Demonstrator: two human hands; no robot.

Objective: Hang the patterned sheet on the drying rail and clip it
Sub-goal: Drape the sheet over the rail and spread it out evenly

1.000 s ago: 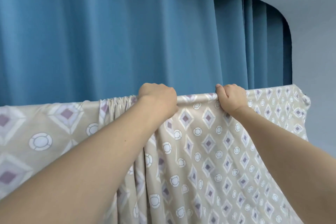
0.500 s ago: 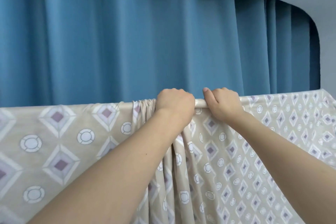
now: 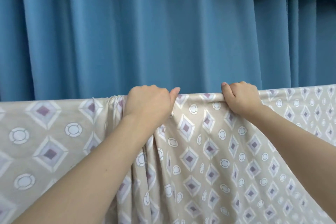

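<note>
The patterned sheet (image 3: pixel 209 151) is being held draped over the drying rail, which is hidden beneath the cloth, in front of the blue curtain (image 3: pixel 163 32). The left hand (image 3: pixel 148 104) is gripping the sheet's top fold beside a bunched section, fingers curled over the fold; the right hand (image 3: pixel 240 97) is gripping the fold further right, fingers likewise curled. No clip is being seen. Risk judged: gathered folds below the left hand are being left uneven, so the sheet could slide off if released before clipping.
</note>
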